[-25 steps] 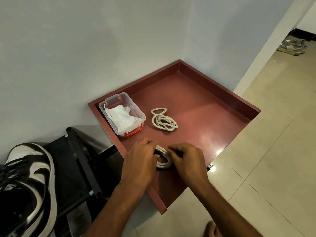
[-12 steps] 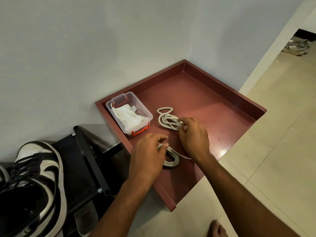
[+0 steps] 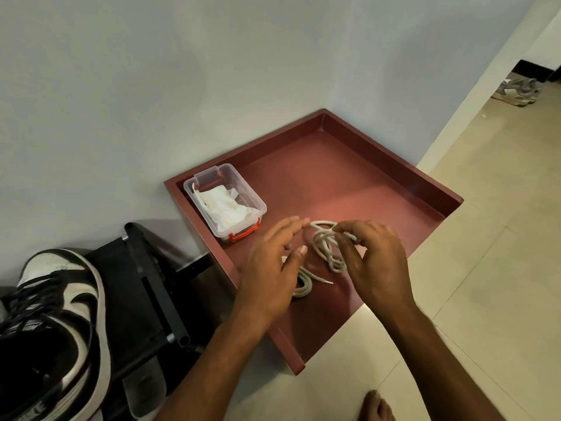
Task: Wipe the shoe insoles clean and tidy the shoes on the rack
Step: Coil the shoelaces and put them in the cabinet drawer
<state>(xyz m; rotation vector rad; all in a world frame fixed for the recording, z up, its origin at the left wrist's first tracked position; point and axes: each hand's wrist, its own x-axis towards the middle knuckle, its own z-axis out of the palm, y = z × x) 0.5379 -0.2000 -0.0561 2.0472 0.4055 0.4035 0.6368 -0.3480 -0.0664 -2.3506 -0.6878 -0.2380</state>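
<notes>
1. Pinched in the curled fingers of the right hand (image 3: 375,262) is a loosely coiled off-white shoelace (image 3: 326,244), lifted a little above the floor of the shallow dark-red square tray (image 3: 379,159), its loops hanging down towards the tray.
2. Held spread and relaxed just left of that lace is the left hand (image 3: 273,268), fingers straight, nothing gripped; whether its fingertips touch the lace cannot be told.
3. A second off-white shoelace coil (image 3: 303,285) is seen lying flat on the tray floor, partly hidden under the left hand, one tipped end pointing right.
4. A clear plastic box with red clip handles (image 3: 226,200) is parked in the tray's left corner near the wall, with crumpled white wipes (image 3: 223,205) inside it.
5. A black metal-framed shoe rack (image 3: 151,287) is seen just left of the tray, and a black-and-white lace-up sneaker (image 3: 57,326) is perched on it at the lower left, opening upward.
6. Cream floor tiles (image 3: 485,268) are spread to the right; a bare foot (image 3: 375,407) is glimpsed at the bottom edge.
7. A grey pair of shoes (image 3: 516,91) is spotted far off in the top right, on the floor.
</notes>
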